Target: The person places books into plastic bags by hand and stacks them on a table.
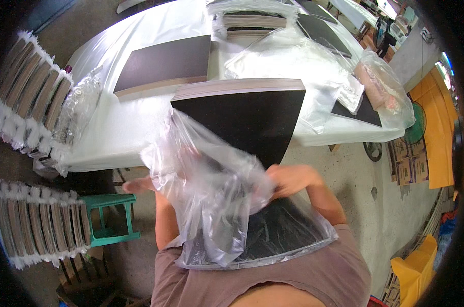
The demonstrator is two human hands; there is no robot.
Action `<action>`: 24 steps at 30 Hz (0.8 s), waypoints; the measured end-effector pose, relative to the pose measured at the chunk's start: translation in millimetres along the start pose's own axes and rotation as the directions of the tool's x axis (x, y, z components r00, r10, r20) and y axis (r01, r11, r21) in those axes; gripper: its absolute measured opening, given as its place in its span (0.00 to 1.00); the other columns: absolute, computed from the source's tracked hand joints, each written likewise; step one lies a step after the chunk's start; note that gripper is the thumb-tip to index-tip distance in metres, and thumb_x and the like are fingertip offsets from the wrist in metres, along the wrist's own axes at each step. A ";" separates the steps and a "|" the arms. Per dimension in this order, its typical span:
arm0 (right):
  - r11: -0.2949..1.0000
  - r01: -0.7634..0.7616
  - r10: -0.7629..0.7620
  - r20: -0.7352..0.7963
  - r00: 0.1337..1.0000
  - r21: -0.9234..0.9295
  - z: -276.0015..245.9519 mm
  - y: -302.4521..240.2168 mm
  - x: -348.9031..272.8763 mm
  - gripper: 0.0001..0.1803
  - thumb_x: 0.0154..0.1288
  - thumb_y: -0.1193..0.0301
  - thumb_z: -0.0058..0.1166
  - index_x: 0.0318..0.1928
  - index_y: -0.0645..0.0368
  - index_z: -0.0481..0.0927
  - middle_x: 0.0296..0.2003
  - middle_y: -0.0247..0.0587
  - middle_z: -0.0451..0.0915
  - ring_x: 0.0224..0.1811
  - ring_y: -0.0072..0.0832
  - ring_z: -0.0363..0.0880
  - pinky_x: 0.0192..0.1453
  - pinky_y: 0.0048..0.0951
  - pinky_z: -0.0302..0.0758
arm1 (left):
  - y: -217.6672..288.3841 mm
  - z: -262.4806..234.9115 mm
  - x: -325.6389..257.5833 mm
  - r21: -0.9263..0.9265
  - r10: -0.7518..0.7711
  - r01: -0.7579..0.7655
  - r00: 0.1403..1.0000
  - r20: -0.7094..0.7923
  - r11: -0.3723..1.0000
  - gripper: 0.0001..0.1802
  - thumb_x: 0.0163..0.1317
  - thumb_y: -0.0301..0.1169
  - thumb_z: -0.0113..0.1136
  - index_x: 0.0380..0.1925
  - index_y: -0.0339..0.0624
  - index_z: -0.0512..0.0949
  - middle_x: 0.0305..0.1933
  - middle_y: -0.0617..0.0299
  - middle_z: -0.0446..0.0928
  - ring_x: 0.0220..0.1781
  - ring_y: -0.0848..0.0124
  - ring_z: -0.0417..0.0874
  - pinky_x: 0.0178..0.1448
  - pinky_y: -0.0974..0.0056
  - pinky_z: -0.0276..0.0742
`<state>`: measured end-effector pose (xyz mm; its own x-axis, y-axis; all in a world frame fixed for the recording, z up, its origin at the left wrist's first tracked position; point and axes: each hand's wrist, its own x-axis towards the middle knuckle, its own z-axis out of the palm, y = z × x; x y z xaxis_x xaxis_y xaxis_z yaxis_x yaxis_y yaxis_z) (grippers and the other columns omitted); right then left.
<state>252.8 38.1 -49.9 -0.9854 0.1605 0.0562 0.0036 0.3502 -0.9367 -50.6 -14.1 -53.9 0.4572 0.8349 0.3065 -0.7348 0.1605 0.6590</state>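
Note:
A thick stack of black-covered sheets (242, 117) leans from the table's near edge toward my body. A clear plastic bag (216, 240) covers its lower part and reaches my shirt; its loose, crumpled upper part is blurred. On the right, my right hand (296, 179) is closed, gripping the bag's plastic beside the stack. My left hand (140, 184) is at the bag's left side, mostly hidden by plastic and smeared by motion, so its grip is unclear.
A white-covered table (109, 148) holds another black-topped stack (165, 61), a wrapped stack (255, 20) and loose plastic bags (288, 61). Wrapped bundles (42, 220) stand at left near a green stool (112, 217). Cartons (410, 163) sit on the floor at right.

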 end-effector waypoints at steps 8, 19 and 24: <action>-0.068 0.694 -0.300 -0.678 0.671 0.717 -4.7 -20.6 18.1 0.31 0.58 0.53 0.44 0.56 0.61 0.58 0.30 0.37 0.74 0.34 0.26 0.73 0.39 0.29 0.71 | -20.3 -31.2 -11.2 0.750 -0.240 0.152 0.971 0.009 0.644 0.22 0.50 0.41 0.59 0.40 0.34 0.73 0.36 0.53 0.75 0.34 0.65 0.76 0.37 0.63 0.73; 0.601 0.523 0.488 -0.796 0.359 0.605 7.7 -44.3 -14.6 0.38 0.27 0.66 0.71 0.46 0.62 0.70 0.35 0.32 0.75 0.29 0.20 0.72 0.36 0.20 0.68 | 31.7 -10.1 -5.0 0.675 -0.236 0.173 0.972 0.002 0.717 0.37 0.30 0.24 0.67 0.48 0.34 0.67 0.38 0.58 0.73 0.42 0.70 0.72 0.41 0.68 0.70; 0.934 0.055 0.257 -0.772 0.582 0.352 3.6 -25.1 -23.4 0.26 0.34 0.74 0.65 0.40 0.63 0.73 0.29 0.31 0.76 0.29 0.16 0.71 0.32 0.16 0.67 | 55.0 -4.3 7.9 0.875 0.294 0.408 0.830 -0.474 0.260 0.38 0.32 0.20 0.66 0.51 0.40 0.66 0.34 0.57 0.71 0.39 0.67 0.72 0.42 0.68 0.69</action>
<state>275.1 22.3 -28.9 -0.4412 0.8955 0.0588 -0.1103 0.0110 -0.9938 -89.6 3.6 -18.2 -0.0741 0.9898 0.1219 0.4341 -0.0781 0.8975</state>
